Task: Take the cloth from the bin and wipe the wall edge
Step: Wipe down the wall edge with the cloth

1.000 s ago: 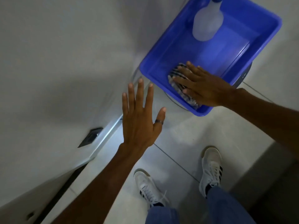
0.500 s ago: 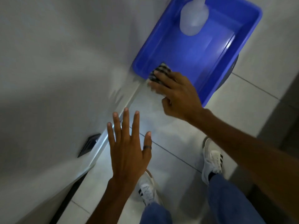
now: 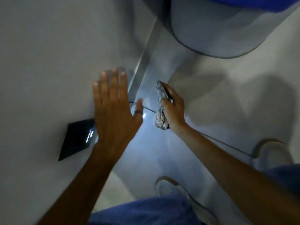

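My right hand (image 3: 174,109) grips a bunched grey striped cloth (image 3: 160,117) just above the floor, a little to the right of the wall's bottom edge (image 3: 141,69). My left hand (image 3: 113,108) is spread flat with fingers apart, resting on or just over the white wall (image 3: 56,54), its thumb reaching past the wall edge. Only a sliver of the blue bin (image 3: 253,1) shows at the top right, on a round grey stand (image 3: 219,30).
A black wall plate (image 3: 76,138) sits low on the wall by my left wrist. Pale floor tiles with a dark grout line spread to the right. My two white shoes (image 3: 172,190) and blue trouser legs are at the bottom.
My right hand lifted the cloth out of the bin and brought it down near the wall edge. My left hand moved onto the wall. The view dropped lower, the bin now almost out of frame.
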Demonstrator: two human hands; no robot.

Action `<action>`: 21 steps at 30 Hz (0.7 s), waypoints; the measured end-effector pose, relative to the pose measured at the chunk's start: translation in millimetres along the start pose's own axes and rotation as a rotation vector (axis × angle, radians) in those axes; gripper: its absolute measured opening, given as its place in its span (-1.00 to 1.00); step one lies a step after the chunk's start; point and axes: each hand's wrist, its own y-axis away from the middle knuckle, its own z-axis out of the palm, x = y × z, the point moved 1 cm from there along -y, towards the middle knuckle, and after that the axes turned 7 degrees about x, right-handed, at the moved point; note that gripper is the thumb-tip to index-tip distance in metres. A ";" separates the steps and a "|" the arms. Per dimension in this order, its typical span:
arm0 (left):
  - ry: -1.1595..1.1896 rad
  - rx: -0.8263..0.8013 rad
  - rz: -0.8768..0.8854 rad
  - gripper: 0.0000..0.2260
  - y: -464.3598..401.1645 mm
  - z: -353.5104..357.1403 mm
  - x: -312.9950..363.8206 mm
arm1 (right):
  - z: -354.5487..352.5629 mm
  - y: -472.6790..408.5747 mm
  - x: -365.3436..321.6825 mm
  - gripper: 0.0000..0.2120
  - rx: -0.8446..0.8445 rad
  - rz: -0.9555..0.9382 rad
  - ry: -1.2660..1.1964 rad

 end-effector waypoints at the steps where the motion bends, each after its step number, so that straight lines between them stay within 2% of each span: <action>1: -0.047 0.045 0.021 -0.29 -9.9 11.8 -4.6 | 7.9 -17.8 8.7 -0.43 0.017 0.002 -0.047; 5: -0.256 0.114 0.131 -0.29 -35.0 33.9 -14.9 | 30.0 -79.7 16.7 -0.52 0.144 -0.054 -0.198; 7: -0.371 0.096 0.147 -0.29 -42.1 44.0 -13.1 | 44.6 -108.0 8.8 -0.58 0.116 -0.076 -0.283; 10: -0.456 0.122 0.188 -0.29 -58.0 51.9 -6.6 | 71.4 -146.3 -12.1 -0.57 0.091 -0.179 -0.353; 14: -0.434 0.199 0.202 -0.32 -61.9 31.2 -13.9 | 107.8 -174.1 -31.0 -0.50 0.229 -0.388 -0.160; 17: -0.428 0.232 0.162 -0.35 -40.2 14.3 -30.5 | 127.9 -161.4 -15.2 -0.41 0.262 -0.415 0.010; 19: -0.460 0.249 0.160 -0.36 -29.6 9.4 -39.0 | 137.7 -127.9 15.0 -0.37 0.235 -0.428 0.079; 21: -0.486 0.278 0.171 -0.36 -27.8 10.2 -45.3 | 144.3 -66.1 60.9 -0.30 0.113 -0.430 0.124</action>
